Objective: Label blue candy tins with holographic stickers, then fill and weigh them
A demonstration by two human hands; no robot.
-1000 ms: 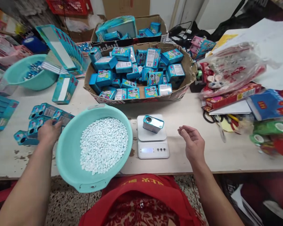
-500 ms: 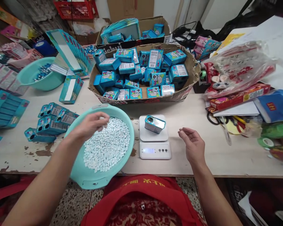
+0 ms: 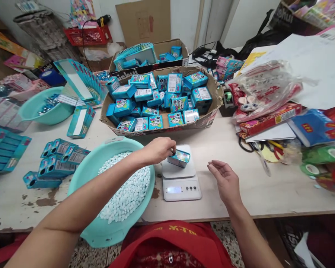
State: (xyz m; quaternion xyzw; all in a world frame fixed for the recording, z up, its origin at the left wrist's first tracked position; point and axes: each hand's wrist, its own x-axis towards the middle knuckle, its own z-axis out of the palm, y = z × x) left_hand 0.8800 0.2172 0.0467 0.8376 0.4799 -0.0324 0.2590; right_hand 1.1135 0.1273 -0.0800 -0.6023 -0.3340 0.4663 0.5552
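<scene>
My left hand (image 3: 162,149) is over the near-left end of a small blue tin (image 3: 179,158), its fingertips pinched together at the tin's opening. Whatever is between those fingertips is hidden. The tin lies on the white digital scale (image 3: 181,188), whose lit display is too blurred to read. Under my left forearm stands a turquoise basin (image 3: 82,178) holding many small pale candies (image 3: 128,193). To the right of the scale, my right hand (image 3: 225,182) hovers with fingers loosely curved and thumb apart, holding nothing.
A cardboard box (image 3: 162,131) full of blue tins stands behind the scale. More tins (image 3: 57,160) are stacked left of the basin. A smaller turquoise basin (image 3: 56,117) sits farther back. Scissors (image 3: 247,145), tape rolls (image 3: 309,169) and plastic bags (image 3: 270,89) lie at the right.
My left hand has moved right from above the candies to the tin on the scale. My right hand stays beside the scale. The view has tilted up slightly.
</scene>
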